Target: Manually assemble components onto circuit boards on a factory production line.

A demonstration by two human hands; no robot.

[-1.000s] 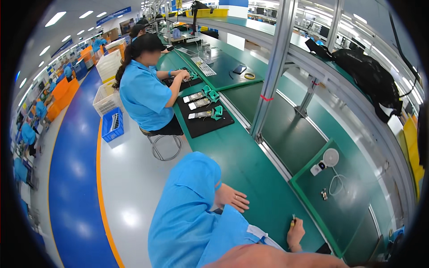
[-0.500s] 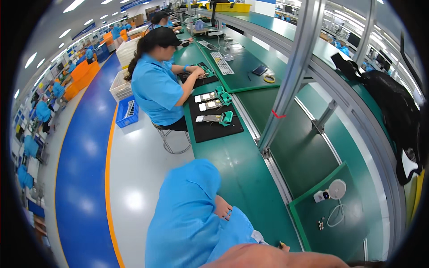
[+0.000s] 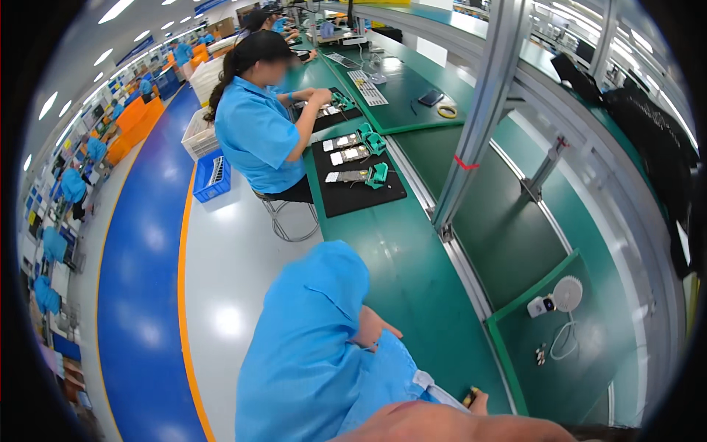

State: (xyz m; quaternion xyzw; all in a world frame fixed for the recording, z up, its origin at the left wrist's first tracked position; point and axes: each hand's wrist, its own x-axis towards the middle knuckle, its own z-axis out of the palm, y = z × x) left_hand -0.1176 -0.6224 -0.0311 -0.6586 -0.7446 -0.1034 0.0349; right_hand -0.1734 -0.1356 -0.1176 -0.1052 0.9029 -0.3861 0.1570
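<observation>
My left hand [image 3: 370, 327] comes out of a blue sleeve in front of my body, close to the bench edge. Its fingers look closed on the raised edge of my blue smock [image 3: 396, 362], which hides part of them. At the bottom, over the green bench top [image 3: 423, 295], only the fingers of my right hand [image 3: 479, 403] show. They are closed around a small yellow-and-black object [image 3: 470, 396], whose kind I cannot make out. The rest of that arm is hidden behind my body.
Ahead on the left, a co-worker [image 3: 258, 125] sits handling a circuit board. Between us, a black mat [image 3: 361, 199] bears several boards with green parts. A metal post [image 3: 479, 125] rises on the right. Beyond lie a small white fan [image 3: 567, 293] with cable and small loose parts [image 3: 541, 354].
My left hand has shifted slightly up at the smock's edge, its fingers now pointing more to the right. More of the yellow-and-black object shows in my right hand. The view has tilted slightly.
</observation>
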